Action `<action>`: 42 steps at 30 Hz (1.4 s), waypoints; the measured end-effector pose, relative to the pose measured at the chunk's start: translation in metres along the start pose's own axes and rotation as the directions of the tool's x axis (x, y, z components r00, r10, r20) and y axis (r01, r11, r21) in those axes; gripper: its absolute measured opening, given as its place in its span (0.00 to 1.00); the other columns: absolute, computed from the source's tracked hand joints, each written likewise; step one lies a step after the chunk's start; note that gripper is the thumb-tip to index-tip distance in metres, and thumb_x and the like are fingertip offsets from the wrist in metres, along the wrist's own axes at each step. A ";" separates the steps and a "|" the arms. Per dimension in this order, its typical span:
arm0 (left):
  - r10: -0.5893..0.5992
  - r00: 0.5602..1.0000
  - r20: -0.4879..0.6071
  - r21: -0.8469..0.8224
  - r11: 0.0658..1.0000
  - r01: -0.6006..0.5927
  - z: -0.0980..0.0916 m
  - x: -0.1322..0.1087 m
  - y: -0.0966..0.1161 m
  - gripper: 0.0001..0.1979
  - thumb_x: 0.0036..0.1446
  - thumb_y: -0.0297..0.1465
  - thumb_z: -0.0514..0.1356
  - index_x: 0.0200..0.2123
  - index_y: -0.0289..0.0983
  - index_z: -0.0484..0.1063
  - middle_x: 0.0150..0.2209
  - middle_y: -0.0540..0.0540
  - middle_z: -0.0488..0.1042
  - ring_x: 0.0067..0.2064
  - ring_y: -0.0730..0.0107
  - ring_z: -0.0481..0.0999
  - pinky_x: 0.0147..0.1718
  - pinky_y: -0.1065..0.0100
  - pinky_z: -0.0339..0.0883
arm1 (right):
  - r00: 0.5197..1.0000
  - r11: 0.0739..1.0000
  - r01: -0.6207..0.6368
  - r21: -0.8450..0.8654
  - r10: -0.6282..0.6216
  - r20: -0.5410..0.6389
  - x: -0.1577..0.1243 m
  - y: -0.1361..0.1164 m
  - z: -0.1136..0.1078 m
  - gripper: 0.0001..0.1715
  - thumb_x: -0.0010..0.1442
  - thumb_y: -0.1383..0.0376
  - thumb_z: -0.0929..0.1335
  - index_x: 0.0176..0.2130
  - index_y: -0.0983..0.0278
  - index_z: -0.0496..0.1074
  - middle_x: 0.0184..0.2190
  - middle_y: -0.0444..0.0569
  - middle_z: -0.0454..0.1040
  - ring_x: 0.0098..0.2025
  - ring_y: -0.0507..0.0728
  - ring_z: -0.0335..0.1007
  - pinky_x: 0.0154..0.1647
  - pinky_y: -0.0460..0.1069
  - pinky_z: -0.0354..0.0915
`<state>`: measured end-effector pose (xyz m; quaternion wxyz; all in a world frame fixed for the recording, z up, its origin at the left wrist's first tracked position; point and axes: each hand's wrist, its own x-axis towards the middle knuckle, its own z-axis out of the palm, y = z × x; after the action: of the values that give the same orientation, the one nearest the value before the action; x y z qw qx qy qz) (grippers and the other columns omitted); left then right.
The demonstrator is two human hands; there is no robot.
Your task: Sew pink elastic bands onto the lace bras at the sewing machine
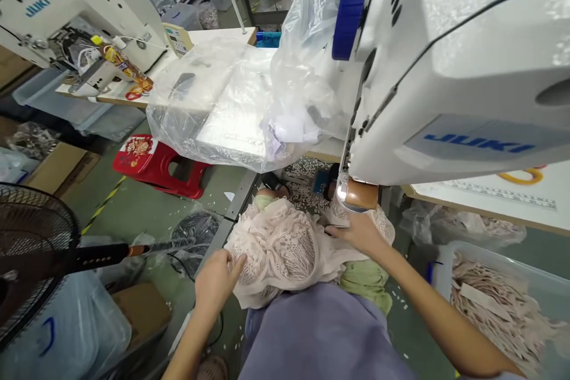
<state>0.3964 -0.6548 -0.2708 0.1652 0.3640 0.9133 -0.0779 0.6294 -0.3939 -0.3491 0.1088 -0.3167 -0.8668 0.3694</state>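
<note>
A bundle of pale pink lace bras [278, 243] lies across my lap, its moulded cups facing up. At the bundle's left edge, my left hand [216, 282] has its thumb and curled fingers closed on the lace. My right hand [358, 233] grips the pink fabric on the right side, just under the needle end of a white sewing machine [445, 89]; part of this hand's fingers is hidden by the machine head and fabric. Light green fabric [367, 285] shows beneath the pink pieces on the right.
A clear plastic bag [214, 107] covers the table ahead. Left are another sewing machine [80, 6], a drink bottle [122, 64], a red stool [160, 169] and a black fan [35, 255]. Right are yellow-handled scissors [525, 177], a ruler [503, 191] and a bin [449, 255] of pink strips.
</note>
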 end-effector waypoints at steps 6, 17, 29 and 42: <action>0.234 0.967 -0.097 0.037 0.972 -0.231 -0.035 -0.002 0.021 0.22 0.66 0.39 0.38 0.22 0.41 0.57 0.24 0.45 0.69 0.28 0.65 0.71 0.28 0.67 0.55 | 0.845 0.885 0.279 0.373 -0.411 0.343 0.004 -0.110 0.018 0.55 0.53 0.41 0.72 0.68 0.64 0.57 0.69 0.60 0.55 0.70 0.68 0.50 0.69 0.61 0.51; 0.470 0.882 0.041 -0.120 0.878 -0.463 -0.041 -0.008 0.035 0.22 0.68 0.37 0.41 0.22 0.39 0.61 0.24 0.45 0.71 0.27 0.66 0.71 0.28 0.67 0.54 | 0.771 0.887 0.373 0.273 -0.460 0.442 0.011 -0.110 0.034 0.32 0.54 0.45 0.73 0.47 0.66 0.75 0.43 0.54 0.78 0.44 0.59 0.73 0.45 0.49 0.66; 0.777 0.592 0.214 -0.929 0.350 -0.123 -0.051 0.057 0.146 0.32 0.50 0.63 0.55 0.23 0.39 0.58 0.23 0.55 0.56 0.26 0.75 0.56 0.26 0.70 0.53 | 0.850 0.899 0.351 0.262 -0.423 0.314 -0.078 -0.103 -0.122 0.23 0.70 0.53 0.60 0.30 0.63 0.73 0.27 0.45 0.73 0.29 0.51 0.64 0.31 0.44 0.58; 0.853 0.515 0.086 -0.711 0.415 -0.568 -0.106 0.029 0.201 0.22 0.60 0.40 0.56 0.18 0.38 0.53 0.18 0.56 0.52 0.22 0.79 0.52 0.21 0.72 0.43 | 0.997 0.885 -0.078 0.458 0.061 0.051 -0.052 -0.057 -0.105 0.31 0.61 0.39 0.62 0.27 0.63 0.67 0.23 0.44 0.66 0.27 0.53 0.61 0.29 0.47 0.58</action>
<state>0.4894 -0.4631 -0.1866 0.4884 0.6253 0.5685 0.2175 0.6872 -0.3967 -0.2324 0.1521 -0.3061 -0.7446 0.5733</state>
